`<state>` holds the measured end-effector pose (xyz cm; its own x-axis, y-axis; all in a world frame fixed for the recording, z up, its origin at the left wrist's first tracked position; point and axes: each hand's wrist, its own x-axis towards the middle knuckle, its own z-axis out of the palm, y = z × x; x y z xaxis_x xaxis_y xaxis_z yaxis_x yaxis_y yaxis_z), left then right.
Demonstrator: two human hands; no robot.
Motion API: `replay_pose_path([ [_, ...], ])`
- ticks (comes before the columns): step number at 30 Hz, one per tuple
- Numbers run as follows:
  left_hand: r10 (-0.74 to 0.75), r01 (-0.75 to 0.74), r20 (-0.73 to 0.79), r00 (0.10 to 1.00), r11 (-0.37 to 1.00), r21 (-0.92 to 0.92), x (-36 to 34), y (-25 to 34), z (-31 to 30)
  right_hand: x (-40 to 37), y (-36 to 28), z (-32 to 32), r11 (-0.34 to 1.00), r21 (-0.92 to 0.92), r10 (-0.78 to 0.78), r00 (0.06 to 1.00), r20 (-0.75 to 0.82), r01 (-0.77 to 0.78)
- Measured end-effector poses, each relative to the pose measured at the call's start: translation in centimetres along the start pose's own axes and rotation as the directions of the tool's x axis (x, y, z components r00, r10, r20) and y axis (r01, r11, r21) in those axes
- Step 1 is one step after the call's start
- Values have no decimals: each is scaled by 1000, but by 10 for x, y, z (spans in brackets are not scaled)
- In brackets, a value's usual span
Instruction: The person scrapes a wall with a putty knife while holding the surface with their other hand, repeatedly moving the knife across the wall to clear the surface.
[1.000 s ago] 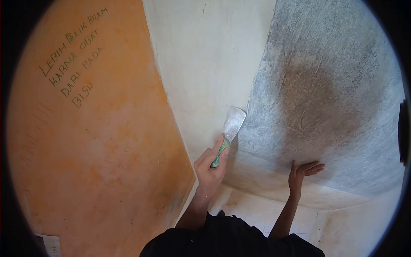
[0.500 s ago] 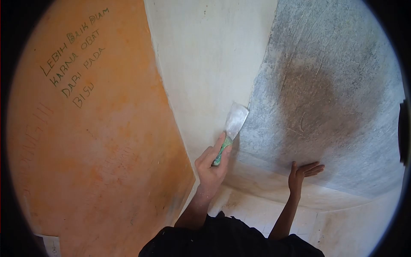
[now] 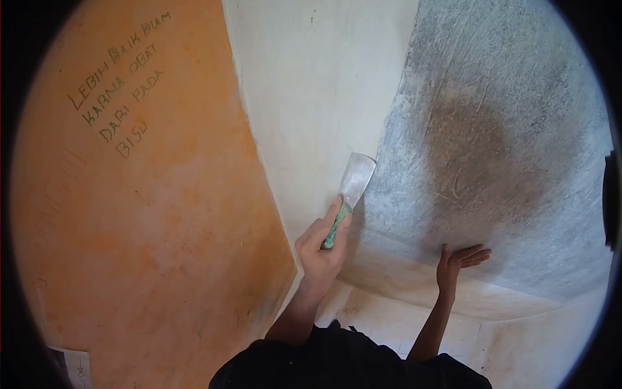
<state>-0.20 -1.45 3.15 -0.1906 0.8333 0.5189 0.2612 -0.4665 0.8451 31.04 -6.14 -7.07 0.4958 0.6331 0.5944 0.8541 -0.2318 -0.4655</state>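
Note:
My left hand (image 3: 321, 253) is wrapped around the green handle of a putty knife (image 3: 358, 179), its index finger stretched toward the metal blade. The blade points up, and its right corner meets the border between the white wall strip (image 3: 317, 91) and the rough grey patch (image 3: 499, 149). Off to the right, my right hand (image 3: 463, 259) lies with fingers extended and thumb up near the lower edge of the grey patch. It holds nothing. Whether the palm presses on the surface is hard to tell.
An orange wall (image 3: 162, 227) with green handwriting fills the left side. A white paper (image 3: 78, 368) shows at the lower left. Brown staining darkens the middle of the grey patch. A dark object (image 3: 610, 201) stands at the right edge.
The orange wall and its writing have shifted slightly right and down in view. The putty knife's blade has tilted or moved very slightly. My right hand stays in place.

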Motion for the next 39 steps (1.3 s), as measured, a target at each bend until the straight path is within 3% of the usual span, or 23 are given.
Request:
replay_pose_path([
  [3,48,-48,-9,999,999,8,-3,-11,4,2,11,4,1000,8,-17,999,-37,17],
  [5,84,-89,-48,995,990,-107,-9,-21,9,2,18,6,1000,-28,-14,1000,-8,13],
  [9,-7,8,9,1000,1000,-29,5,3,4,1,10,5,1000,-1,15,1000,12,-15],
  [23,138,-139,-50,989,990,-25,12,-2,9,2,10,3,1000,-3,-6,1000,6,6],
  [26,53,-57,-57,997,996,-63,41,35,10,-12,16,-3,1000,-16,-11,1000,28,11],
  [30,108,-109,-24,994,993,-49,10,10,8,9,10,7,1000,7,-19,1000,-24,19],
  [32,60,-60,-14,998,998,-3,-10,-12,9,14,6,12,1000,10,-13,998,-54,14],
  [36,17,-17,5,1000,996,89,18,29,3,-4,6,4,1000,-19,-25,1000,-7,25],
  [39,-58,56,-19,998,994,-88,26,36,2,1,4,-5,1000,5,-7,1000,-5,7],
])
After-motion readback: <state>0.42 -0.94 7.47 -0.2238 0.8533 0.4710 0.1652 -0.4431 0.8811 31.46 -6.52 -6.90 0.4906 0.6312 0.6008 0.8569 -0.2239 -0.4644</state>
